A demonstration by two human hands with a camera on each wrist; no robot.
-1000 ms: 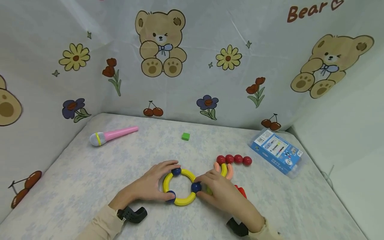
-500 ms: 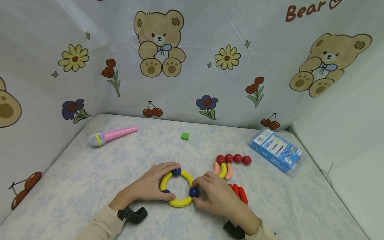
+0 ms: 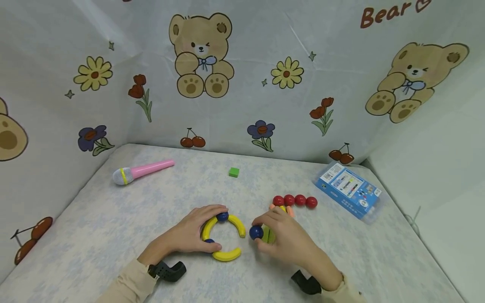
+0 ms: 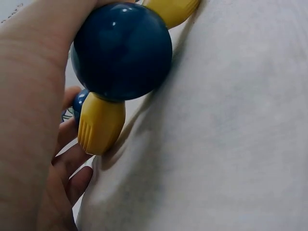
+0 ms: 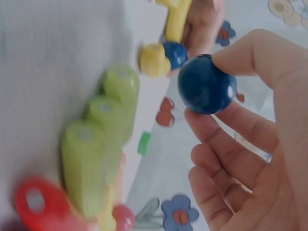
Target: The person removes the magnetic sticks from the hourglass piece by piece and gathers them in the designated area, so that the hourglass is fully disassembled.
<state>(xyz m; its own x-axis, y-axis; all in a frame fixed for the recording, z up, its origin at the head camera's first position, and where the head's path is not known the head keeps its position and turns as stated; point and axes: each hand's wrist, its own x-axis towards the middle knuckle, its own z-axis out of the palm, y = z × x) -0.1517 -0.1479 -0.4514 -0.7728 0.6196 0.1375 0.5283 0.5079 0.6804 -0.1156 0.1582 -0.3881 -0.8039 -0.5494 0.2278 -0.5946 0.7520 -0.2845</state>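
Note:
My left hand (image 3: pixel 187 232) holds an open ring of curved yellow rods (image 3: pixel 227 255) joined by blue balls, its fingers at the far ball (image 3: pixel 222 216) and its thumb on the near-left one. That near ball (image 4: pixel 122 50) sits between two yellow rods in the left wrist view. To the right, my right hand (image 3: pixel 288 242) pinches a separate blue ball (image 3: pixel 256 232) between thumb and fingers, apart from the rod ends. Green rods (image 5: pixel 86 163) lie side by side by the right hand, with a red piece (image 5: pixel 45 207) close to them.
A row of red balls (image 3: pixel 300 200) lies behind the right hand, above partly hidden peach pieces (image 3: pixel 290 211). Farther back are a green block (image 3: pixel 234 172), a pink toy microphone (image 3: pixel 145 169) and a blue box (image 3: pixel 348 189). A printed bear curtain (image 3: pixel 227 113) borders the table.
The right hand first shifted the ring's right-hand ball slightly toward the near side, then pulled it off to the right, leaving a gap between two yellow rods. The left hand stays almost still.

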